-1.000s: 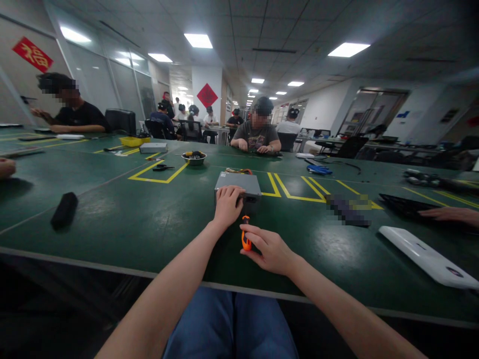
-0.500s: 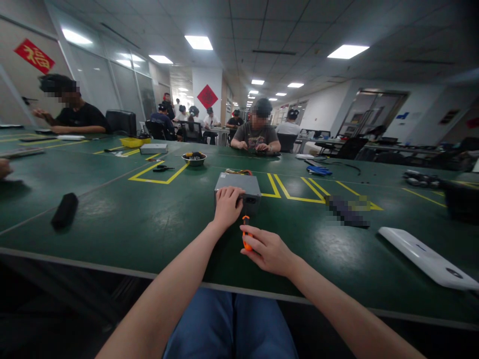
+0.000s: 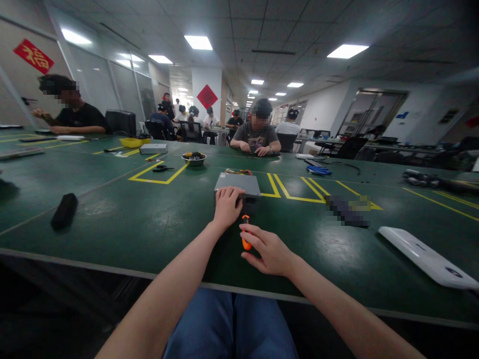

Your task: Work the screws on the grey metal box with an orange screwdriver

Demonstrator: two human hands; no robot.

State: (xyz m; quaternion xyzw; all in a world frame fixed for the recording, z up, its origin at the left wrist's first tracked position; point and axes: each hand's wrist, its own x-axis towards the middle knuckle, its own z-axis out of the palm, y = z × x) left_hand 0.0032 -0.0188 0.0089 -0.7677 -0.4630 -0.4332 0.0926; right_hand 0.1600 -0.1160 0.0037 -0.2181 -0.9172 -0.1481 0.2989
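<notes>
A grey metal computer power supply (image 3: pixel 239 183) sits on the green table in front of me, its socket side facing me and coloured cables behind it. My left hand (image 3: pixel 227 205) grips its near left edge, fingers curled over the top. My right hand (image 3: pixel 267 249) is just in front of the box, around an orange and black screwdriver (image 3: pixel 246 241). The screwdriver's handle lies against my fingers, with my thumb a little apart from it below. Its tip points at the near face of the power supply; I cannot make out whether it touches a screw.
A metal bowl (image 3: pixel 193 159) of tools stands beyond, left of the box. A black block (image 3: pixel 64 211) lies at left, a white power bank-like case (image 3: pixel 426 257) at right. Blue gloves (image 3: pixel 319 170) lie farther back. A co-worker (image 3: pixel 256 132) sits opposite.
My right thumb has moved away from the screwdriver handle, and the fingers have loosened slightly. My left hand and the power supply have stayed put. A dark object at the right edge has gone.
</notes>
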